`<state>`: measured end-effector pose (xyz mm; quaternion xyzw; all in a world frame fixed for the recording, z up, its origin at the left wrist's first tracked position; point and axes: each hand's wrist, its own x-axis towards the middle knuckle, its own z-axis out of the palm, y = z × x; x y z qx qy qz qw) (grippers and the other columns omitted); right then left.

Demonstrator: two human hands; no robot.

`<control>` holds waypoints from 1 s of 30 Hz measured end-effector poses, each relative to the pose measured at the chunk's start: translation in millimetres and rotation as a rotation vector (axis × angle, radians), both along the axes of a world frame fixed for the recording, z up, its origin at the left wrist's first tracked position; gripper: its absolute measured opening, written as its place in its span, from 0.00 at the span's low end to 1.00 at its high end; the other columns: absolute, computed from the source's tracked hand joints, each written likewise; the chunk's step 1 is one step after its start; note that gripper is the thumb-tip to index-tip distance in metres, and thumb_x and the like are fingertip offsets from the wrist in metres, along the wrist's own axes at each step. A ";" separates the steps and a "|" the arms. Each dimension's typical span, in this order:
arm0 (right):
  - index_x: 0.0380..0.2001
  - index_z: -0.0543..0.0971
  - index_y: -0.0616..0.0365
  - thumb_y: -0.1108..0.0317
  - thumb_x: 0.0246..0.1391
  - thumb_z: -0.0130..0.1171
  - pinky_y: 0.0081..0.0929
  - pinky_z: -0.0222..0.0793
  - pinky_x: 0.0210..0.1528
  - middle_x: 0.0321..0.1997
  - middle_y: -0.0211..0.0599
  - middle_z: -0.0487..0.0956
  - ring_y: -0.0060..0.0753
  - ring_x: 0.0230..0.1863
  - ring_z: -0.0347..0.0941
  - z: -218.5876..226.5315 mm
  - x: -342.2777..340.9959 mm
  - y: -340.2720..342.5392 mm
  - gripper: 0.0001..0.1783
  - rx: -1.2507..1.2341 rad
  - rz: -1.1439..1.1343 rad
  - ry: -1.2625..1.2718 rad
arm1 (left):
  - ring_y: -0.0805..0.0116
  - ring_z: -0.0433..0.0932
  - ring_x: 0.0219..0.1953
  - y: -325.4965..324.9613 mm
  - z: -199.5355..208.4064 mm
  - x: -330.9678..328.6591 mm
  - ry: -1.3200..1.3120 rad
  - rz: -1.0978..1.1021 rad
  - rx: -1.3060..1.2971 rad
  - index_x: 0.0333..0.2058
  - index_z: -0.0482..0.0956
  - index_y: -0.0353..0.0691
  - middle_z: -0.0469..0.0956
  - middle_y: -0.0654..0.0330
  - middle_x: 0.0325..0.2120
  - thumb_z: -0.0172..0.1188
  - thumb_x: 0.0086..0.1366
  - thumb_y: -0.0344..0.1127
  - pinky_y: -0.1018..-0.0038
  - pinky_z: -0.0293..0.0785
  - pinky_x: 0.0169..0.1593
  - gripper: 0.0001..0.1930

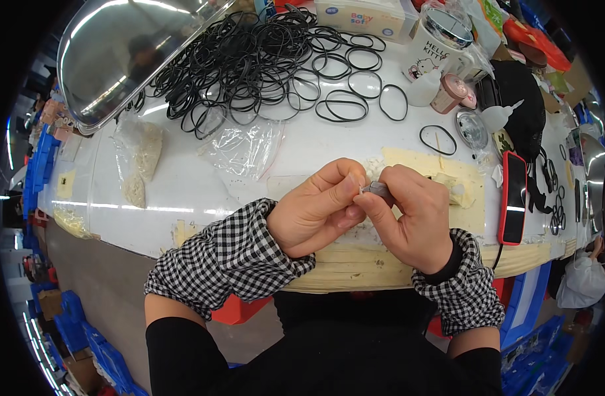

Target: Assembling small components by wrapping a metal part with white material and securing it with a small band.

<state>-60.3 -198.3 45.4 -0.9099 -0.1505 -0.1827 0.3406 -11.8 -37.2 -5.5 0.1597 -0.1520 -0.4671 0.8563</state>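
Both hands meet over the front of the white table (236,198). My right hand (418,214) is closed on a small grey object (379,191), held between thumb and fingers; its kind does not show. At that object's left end sits a tiny pale piece (361,189). My left hand (315,214) pinches beside it with thumb and index finger; what lies between those fingertips is too small to name. Just behind the fingers is a little heap of white bits (373,166), partly hidden, on a yellow sheet (408,157). Checked sleeve covers are on both forearms.
A tangle of black elastic loops (243,63) spreads at the back, beside a shiny metal bowl (111,72). Clear plastic bags (246,148) lie left of centre, one with pale bits (144,155). On the right are a red-cased phone (513,198), squeeze bottle (500,117) and white mug (434,49).
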 end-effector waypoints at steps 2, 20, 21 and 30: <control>0.18 0.72 0.57 0.56 0.47 0.64 0.22 0.56 0.13 0.13 0.30 0.67 0.27 0.12 0.64 0.4 -0.4 0.7 0.18 0.009 0.001 0.009 | 0.79 0.63 0.31 0.4 0.1 -0.2 0.002 0.005 0.004 0.39 0.68 0.43 0.67 0.69 0.30 0.50 0.68 0.39 0.82 0.64 0.39 0.07; 0.19 0.72 0.57 0.56 0.47 0.64 0.23 0.57 0.14 0.13 0.29 0.68 0.28 0.13 0.65 1.6 -1.2 -0.8 0.18 0.002 0.007 0.012 | 0.79 0.62 0.30 -0.4 1.9 -1.4 0.006 0.009 0.020 0.38 0.68 0.44 0.66 0.69 0.30 0.51 0.67 0.38 0.83 0.64 0.38 0.07; 0.18 0.73 0.57 0.56 0.47 0.64 0.22 0.57 0.14 0.13 0.29 0.68 0.27 0.13 0.65 2.2 -1.8 -0.8 0.17 0.007 0.009 0.025 | 0.79 0.62 0.30 -0.9 2.0 -1.3 0.005 0.010 0.023 0.38 0.68 0.44 0.66 0.69 0.30 0.51 0.67 0.38 0.83 0.63 0.38 0.07; 0.16 0.71 0.57 0.59 0.46 0.65 0.23 0.56 0.15 0.12 0.30 0.66 0.28 0.13 0.63 6.9 -1.5 -7.8 0.18 0.071 0.089 0.101 | 0.79 0.62 0.30 -0.1 3.2 2.0 -0.061 0.057 0.016 0.36 0.68 0.43 0.65 0.69 0.28 0.49 0.68 0.38 0.83 0.61 0.35 0.06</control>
